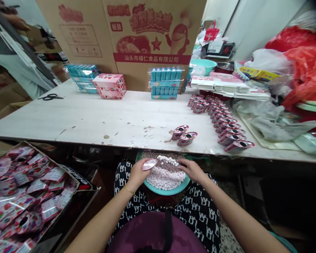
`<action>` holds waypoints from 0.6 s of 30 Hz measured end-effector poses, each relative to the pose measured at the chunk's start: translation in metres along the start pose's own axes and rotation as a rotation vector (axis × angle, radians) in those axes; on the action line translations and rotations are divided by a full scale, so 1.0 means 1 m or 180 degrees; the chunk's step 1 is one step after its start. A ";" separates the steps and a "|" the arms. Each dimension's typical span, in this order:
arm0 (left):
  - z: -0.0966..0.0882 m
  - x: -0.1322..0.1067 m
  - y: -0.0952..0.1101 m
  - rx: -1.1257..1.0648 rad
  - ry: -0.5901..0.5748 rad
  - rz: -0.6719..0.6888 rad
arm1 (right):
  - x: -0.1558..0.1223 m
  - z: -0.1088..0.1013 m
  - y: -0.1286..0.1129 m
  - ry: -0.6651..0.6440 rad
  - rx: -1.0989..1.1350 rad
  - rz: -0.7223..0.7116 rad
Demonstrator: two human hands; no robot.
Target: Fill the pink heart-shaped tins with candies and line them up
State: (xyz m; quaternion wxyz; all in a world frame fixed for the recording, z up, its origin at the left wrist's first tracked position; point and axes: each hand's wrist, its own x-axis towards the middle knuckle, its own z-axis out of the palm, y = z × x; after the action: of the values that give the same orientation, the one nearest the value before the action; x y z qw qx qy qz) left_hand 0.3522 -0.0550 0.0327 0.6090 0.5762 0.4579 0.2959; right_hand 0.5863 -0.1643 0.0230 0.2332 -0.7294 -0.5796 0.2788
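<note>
In the head view, the left hand (pixel 137 174) is closed around one pink teardrop-shaped candy case (pixel 150 164), fingers curled under it and thumb on its rim, holding it over the 10 o'clock edge of a teal bowl (pixel 171 191) that sits on the person's lap, just below the near edge of the surface (pixel 107 119). The right hand (pixel 191 170) lies palm down at the bowl's 2 o'clock side, fingers loosely bent with their tips on the heap of small white candies (pixel 163 175). Whether it pinches any of them is hidden under the fingers. At 12 o'clock from the bowl, two more cases (pixel 179 131) lie side by side on the surface near its edge. At 1 o'clock a long double row of cases (pixel 223 123) runs away from the person, well over a dozen, too tightly packed to count exactly. Farther back stand one pink printed box (pixel 110 85), two stacks of blue packs (pixel 164 83), one pair of scissors (pixel 50 97) at 10 o'clock, and one large printed carton (pixel 147 31) at 12 o'clock. At 8 o'clock, beside the person's knee, one open cardboard box (pixel 76 182) holds many pink sachets, too jumbled to count.
</note>
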 end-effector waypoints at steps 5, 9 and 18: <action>0.028 0.015 -0.006 0.0324 -0.0081 0.0300 | -0.001 -0.034 -0.043 -0.0195 -0.0992 -0.0128; 0.035 0.014 -0.010 0.0591 -0.0165 0.0300 | 0.006 -0.043 -0.062 -0.0186 -0.1645 -0.0174; 0.024 0.018 -0.001 0.0283 -0.0023 -0.0016 | 0.002 0.012 0.008 0.0104 0.0640 -0.0186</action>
State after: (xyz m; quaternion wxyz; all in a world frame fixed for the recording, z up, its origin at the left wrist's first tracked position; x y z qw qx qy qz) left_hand 0.3808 -0.0496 0.0256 0.5851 0.6026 0.4698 0.2716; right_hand 0.5845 -0.1641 0.0084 0.3227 -0.6895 -0.5659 0.3167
